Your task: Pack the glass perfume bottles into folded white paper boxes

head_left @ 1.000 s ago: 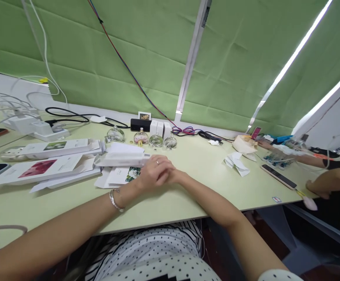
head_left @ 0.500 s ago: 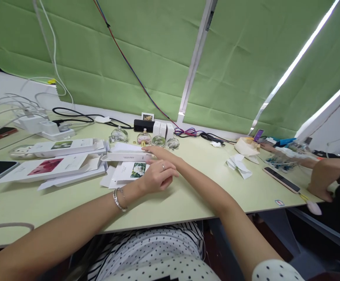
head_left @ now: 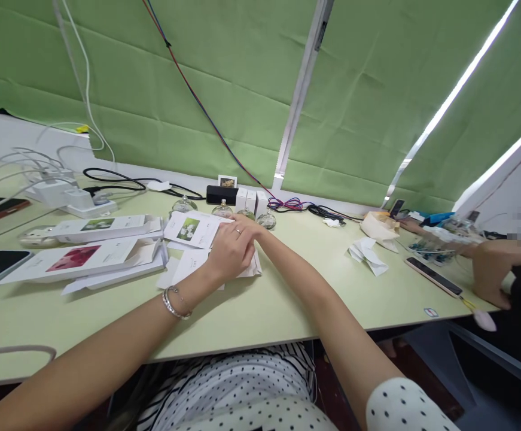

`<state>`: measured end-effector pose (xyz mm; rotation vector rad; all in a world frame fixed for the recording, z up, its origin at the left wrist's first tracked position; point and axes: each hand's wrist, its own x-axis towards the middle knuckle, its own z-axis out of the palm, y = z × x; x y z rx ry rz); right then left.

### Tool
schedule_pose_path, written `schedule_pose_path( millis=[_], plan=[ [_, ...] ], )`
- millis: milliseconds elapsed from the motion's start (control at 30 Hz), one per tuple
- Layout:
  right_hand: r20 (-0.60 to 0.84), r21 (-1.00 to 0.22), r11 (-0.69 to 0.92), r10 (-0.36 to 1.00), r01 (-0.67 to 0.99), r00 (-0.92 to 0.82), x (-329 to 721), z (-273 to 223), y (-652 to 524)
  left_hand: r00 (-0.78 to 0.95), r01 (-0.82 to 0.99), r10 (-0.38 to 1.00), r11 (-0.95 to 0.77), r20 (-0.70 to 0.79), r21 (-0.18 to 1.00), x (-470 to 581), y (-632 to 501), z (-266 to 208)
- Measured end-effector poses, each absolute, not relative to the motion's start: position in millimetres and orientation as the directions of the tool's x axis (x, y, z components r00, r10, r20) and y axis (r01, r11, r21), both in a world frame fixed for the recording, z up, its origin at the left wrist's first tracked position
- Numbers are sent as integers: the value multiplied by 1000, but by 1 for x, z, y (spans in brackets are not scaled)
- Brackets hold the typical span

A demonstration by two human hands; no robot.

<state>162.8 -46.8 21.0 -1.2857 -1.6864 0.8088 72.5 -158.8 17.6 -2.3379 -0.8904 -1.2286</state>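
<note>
"At the dial's centre, how are the person's hands posed?"

"Close together. The left arm comes from seven o'clock, its left hand (head_left: 229,254) back up, fingers bent forward; the right arm comes from five, its right hand (head_left: 247,226) mostly hidden beyond the left."

"And the grip?"

"The left fingers sit over the right end of a white flower-printed box (head_left: 192,229). Whether they pinch it, one cannot tell, nor how wide the right hand stands."

"Where does that box lie?"

"Between nine and ten o'clock from the hands, slantwise over other white packaging, its face smooth and straight-edged."

"And around it?"

"At nine, opened white cartons (head_left: 94,257) with loose flaps, one printed deep red; from ten round to one, rounded glass bottles (head_left: 267,220); at three, creased white paper (head_left: 368,254) on the smooth, pale desk (head_left: 332,251)."
</note>
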Motion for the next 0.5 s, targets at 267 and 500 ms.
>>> schedule_pose_path(
  millis=[267, 500],
  plan=[
    [264, -515, 229, 959, 826, -101, 206, 57, -34, 263, 951, 884, -305, 387, 51, 70, -150, 10],
    [337, -420, 90, 939, 903, 63, 240, 59, -11, 417, 904, 882, -427, 219, 0, 66, -147, 4]
  ],
)
